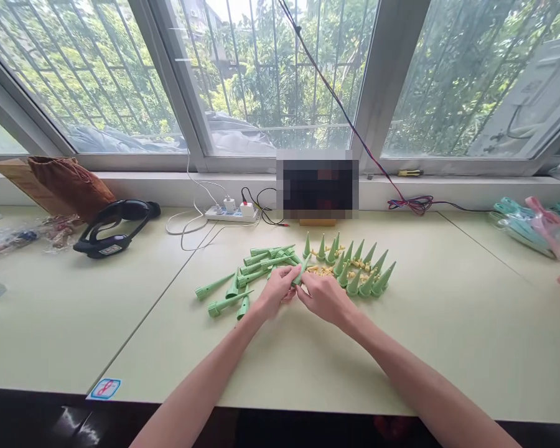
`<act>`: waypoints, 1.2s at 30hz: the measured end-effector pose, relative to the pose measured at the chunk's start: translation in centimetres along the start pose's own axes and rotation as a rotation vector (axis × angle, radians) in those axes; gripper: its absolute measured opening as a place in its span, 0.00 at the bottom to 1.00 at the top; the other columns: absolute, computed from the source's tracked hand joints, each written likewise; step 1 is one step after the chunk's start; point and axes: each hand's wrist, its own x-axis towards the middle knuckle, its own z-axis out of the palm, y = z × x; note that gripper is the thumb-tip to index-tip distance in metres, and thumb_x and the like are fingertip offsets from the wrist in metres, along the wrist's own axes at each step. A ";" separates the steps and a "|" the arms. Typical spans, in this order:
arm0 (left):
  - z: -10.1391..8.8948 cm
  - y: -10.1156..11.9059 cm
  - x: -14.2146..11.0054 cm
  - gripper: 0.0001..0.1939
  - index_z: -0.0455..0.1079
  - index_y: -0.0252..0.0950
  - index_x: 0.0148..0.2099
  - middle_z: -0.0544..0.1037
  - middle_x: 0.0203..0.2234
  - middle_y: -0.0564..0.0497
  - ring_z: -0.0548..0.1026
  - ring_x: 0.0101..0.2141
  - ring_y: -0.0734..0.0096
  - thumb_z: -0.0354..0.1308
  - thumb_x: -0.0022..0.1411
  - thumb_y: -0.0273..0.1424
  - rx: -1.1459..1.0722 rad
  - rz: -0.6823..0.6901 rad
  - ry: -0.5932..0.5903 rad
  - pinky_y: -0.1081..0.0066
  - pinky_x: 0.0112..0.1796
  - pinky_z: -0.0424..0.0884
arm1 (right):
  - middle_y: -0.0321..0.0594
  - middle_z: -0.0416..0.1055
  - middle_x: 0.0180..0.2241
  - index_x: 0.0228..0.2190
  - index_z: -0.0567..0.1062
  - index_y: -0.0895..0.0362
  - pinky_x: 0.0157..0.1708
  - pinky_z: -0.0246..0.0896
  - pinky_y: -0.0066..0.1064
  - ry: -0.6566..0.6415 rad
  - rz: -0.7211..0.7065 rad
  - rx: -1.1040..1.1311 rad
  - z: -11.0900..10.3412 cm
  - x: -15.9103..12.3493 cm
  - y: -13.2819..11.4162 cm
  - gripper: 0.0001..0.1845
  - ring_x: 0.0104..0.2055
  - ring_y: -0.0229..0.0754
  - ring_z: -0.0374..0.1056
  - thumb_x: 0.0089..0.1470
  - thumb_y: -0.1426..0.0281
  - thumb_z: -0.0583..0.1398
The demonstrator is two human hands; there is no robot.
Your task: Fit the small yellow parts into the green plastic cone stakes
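Note:
Both hands meet over the pale green table (308,361), fingers curled round one green plastic spike (301,271) that points up and away. My left hand (276,290) grips its lower end and my right hand (324,297) pinches it from the right. Left of the hands lies a loose pile of long green spikes (242,280). To the right, several green cones (359,267) stand upright in a cluster, with small yellow pieces (321,270) scattered among them.
A white power strip (232,213) with cables lies by the window sill. Black goggles (114,231) and a brown bag (70,183) sit at the left. Teal and pink bagged items (536,227) lie at the right edge. A blurred box (317,186) stands behind the cones.

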 end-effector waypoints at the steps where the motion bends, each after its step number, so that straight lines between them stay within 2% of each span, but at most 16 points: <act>1: 0.0 -0.1 0.0 0.25 0.57 0.37 0.26 0.53 0.15 0.61 0.52 0.14 0.84 0.61 0.53 0.52 0.015 0.015 -0.001 0.78 0.16 0.45 | 0.44 0.73 0.30 0.33 0.72 0.60 0.27 0.54 0.29 0.007 -0.021 -0.007 0.4 -0.1 0.1 0.11 0.28 0.41 0.69 0.64 0.68 0.53; 6: 0.0 -0.1 -0.1 0.24 0.58 0.36 0.26 0.56 0.17 0.60 0.53 0.14 0.85 0.61 0.55 0.50 -0.011 0.052 0.004 0.77 0.15 0.47 | 0.42 0.73 0.30 0.33 0.72 0.58 0.26 0.52 0.28 0.055 -0.021 0.055 1.4 -0.3 0.2 0.10 0.27 0.39 0.68 0.64 0.69 0.53; 11: 0.0 0.1 0.0 0.21 0.61 0.35 0.28 0.60 0.17 0.58 0.58 0.14 0.83 0.57 0.60 0.48 -0.082 0.044 0.001 0.78 0.15 0.52 | 0.40 0.75 0.31 0.35 0.73 0.57 0.30 0.55 0.27 0.117 0.017 0.218 1.2 -0.4 0.4 0.10 0.30 0.39 0.69 0.64 0.66 0.54; 15: -0.1 0.0 0.1 0.19 0.64 0.34 0.31 0.65 0.20 0.56 0.63 0.16 0.81 0.55 0.62 0.46 -0.135 0.062 -0.013 0.77 0.15 0.57 | 0.40 0.75 0.32 0.37 0.74 0.56 0.33 0.57 0.27 0.174 0.072 0.261 0.9 -0.3 1.0 0.12 0.31 0.39 0.69 0.65 0.70 0.51; 22: 0.1 0.1 0.0 0.17 0.64 0.35 0.36 0.67 0.23 0.56 0.65 0.15 0.79 0.53 0.64 0.45 -0.064 0.178 0.086 0.76 0.14 0.62 | 0.43 0.71 0.34 0.38 0.72 0.60 0.33 0.59 0.27 0.292 0.198 0.249 1.2 -0.2 2.0 0.11 0.32 0.40 0.67 0.63 0.75 0.50; 25: 0.3 0.2 -0.1 0.17 0.62 0.36 0.35 0.67 0.23 0.56 0.67 0.15 0.78 0.52 0.64 0.46 -0.008 0.233 0.120 0.75 0.14 0.64 | 0.42 0.69 0.35 0.39 0.72 0.59 0.31 0.58 0.27 0.265 0.202 0.236 1.5 -0.3 2.2 0.11 0.32 0.39 0.66 0.62 0.77 0.50; 30: 0.5 0.4 -0.3 0.19 0.62 0.36 0.31 0.68 0.24 0.54 0.70 0.19 0.76 0.53 0.63 0.47 0.046 0.279 0.182 0.75 0.15 0.65 | 0.41 0.68 0.36 0.35 0.72 0.57 0.28 0.55 0.26 0.131 0.203 0.178 1.9 -0.3 2.3 0.13 0.29 0.37 0.64 0.59 0.82 0.51; 32: 0.4 0.4 -0.4 0.19 0.63 0.36 0.31 0.67 0.21 0.55 0.68 0.18 0.76 0.52 0.64 0.46 0.093 0.297 0.217 0.75 0.16 0.64 | 0.41 0.68 0.37 0.35 0.72 0.57 0.28 0.54 0.26 0.086 0.198 0.158 1.9 -0.3 2.3 0.13 0.30 0.37 0.64 0.58 0.83 0.51; 36: 0.1 0.3 -0.3 0.19 0.64 0.36 0.30 0.60 0.16 0.58 0.58 0.15 0.80 0.52 0.64 0.46 0.157 0.297 0.299 0.77 0.16 0.56 | 0.41 0.69 0.38 0.37 0.72 0.56 0.28 0.52 0.26 0.023 0.201 0.130 1.9 -0.3 2.3 0.14 0.31 0.38 0.65 0.57 0.83 0.52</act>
